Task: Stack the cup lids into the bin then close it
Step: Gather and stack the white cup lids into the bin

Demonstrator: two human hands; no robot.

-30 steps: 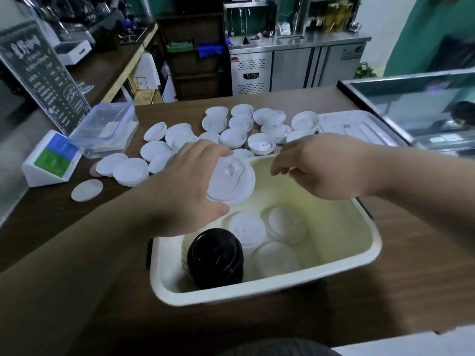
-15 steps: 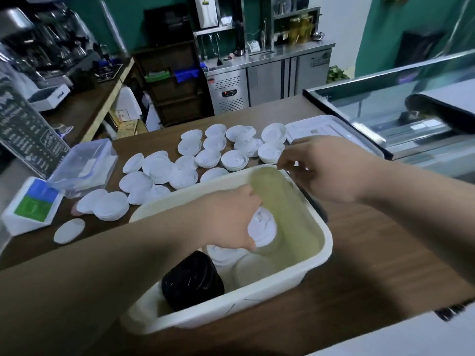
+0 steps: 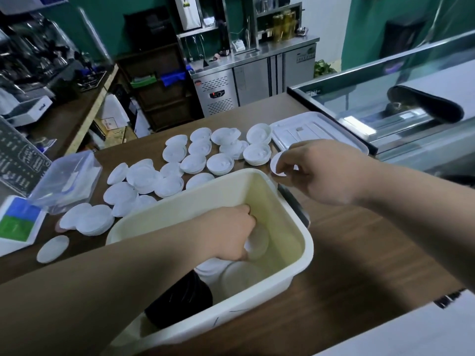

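Observation:
A cream plastic bin point(image 3: 295, 214) sits on the brown counter, holding white cup lids point(image 3: 239, 276) and a stack of black lids point(image 3: 180, 301). My left hand point(image 3: 231, 232) is deep inside the bin, fingers closed on a stack of white lids point(image 3: 258, 242) set near the far wall. My right hand point(image 3: 323, 170) hovers past the bin's far right corner and pinches a single white lid point(image 3: 276, 164). Several more white lids point(image 3: 195, 160) lie spread on the counter behind the bin. The bin's white cover point(image 3: 316, 132) lies flat at the back right.
A clear plastic box point(image 3: 66, 181) and a white stand with a blue and green card point(image 3: 18, 222) sit at the left. A glass display case point(image 3: 411, 98) borders the counter on the right. One loose lid point(image 3: 52, 249) lies near the left front.
My left hand has carried its stack of white lids down from above the bin to the bin's floor. My right hand moved to the far right corner and took hold of a lid.

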